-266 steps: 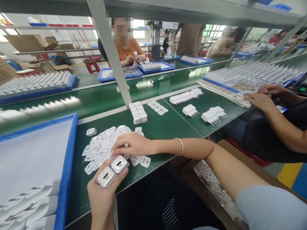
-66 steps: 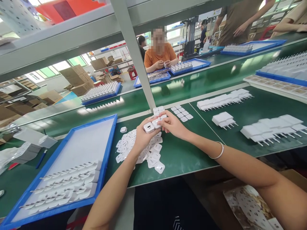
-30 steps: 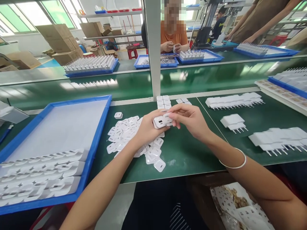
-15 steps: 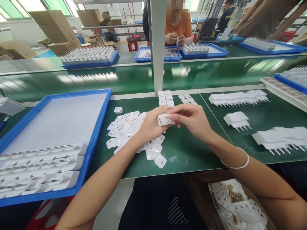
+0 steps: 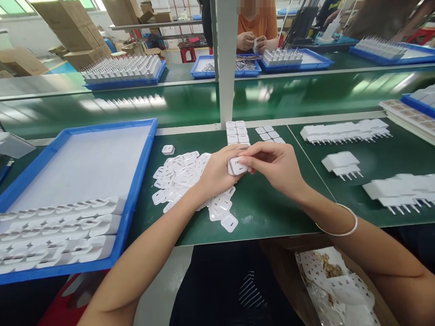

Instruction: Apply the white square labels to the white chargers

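- The left hand (image 5: pixel 219 174) had a closed grip around a white piece (image 5: pixel 237 166), above the bench (image 5: pixel 272 208), between near and far edges.
- The right hand (image 5: pixel 280 170) pinched the same white piece, thumb and fingertips nearly together.
- At the bench's left, the large blue tray (image 5: pixel 84 158) held rows of white plugs (image 5: pixel 61 233) along its near side.
- Loose white covers (image 5: pixel 183 172) lay heaped right of that tray.
- Below the near edge, a cardboard box (image 5: pixel 383 301) held spotted packaging (image 5: pixel 343 283).

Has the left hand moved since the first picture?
Yes. The left hand was by the near edge of the table; it is now farther forward, nearer the foot of the post.
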The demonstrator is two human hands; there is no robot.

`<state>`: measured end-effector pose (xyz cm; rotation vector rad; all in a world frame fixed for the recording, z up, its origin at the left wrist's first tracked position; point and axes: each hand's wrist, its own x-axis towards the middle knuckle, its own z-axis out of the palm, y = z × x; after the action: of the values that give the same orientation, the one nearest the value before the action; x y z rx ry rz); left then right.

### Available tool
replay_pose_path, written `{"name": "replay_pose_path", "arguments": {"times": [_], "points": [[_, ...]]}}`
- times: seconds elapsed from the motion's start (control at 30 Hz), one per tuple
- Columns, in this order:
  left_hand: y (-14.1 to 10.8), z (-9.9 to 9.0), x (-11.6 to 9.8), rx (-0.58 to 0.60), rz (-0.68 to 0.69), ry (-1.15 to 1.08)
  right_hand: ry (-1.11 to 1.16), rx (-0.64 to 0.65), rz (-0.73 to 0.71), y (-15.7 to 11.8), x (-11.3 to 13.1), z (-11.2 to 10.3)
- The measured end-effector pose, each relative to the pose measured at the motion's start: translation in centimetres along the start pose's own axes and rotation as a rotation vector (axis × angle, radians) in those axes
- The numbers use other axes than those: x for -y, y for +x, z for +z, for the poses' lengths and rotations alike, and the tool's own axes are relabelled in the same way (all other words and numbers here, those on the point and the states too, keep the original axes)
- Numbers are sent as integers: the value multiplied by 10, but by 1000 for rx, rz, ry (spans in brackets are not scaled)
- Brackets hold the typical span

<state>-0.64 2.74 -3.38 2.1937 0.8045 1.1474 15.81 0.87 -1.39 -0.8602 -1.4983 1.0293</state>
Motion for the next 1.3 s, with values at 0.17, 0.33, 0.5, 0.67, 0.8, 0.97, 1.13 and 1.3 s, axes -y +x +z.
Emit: {"name": "replay_pose_path", "arguments": {"times": [0.17,0.33,0.5,0.67,0.8,0.97,1.13,1.3], "points": [[-1,1,4,-13,0,37,-9,-14,16,-1,-2,0],[-2,2,7,-19,23,69,-15,-37,33,-2,-3,2],[-3,3,7,-21,18,89,-15,-30,46,-3,-5,2],[-4,3,5,-11,15,106,-36,-25,35,-2,-5,1],[-4,5,5,-18,22,86,-61,-42,58,-2,-3,2],[-7,8,7,-43,4,61,-76,-31,78,-2,-4,3],[-7,6,12,-47,11,77,-22,-28,183,3,-6,2],[-2,-3,8,-70,-4,56,239,2,218,16,-7,-10]]}}
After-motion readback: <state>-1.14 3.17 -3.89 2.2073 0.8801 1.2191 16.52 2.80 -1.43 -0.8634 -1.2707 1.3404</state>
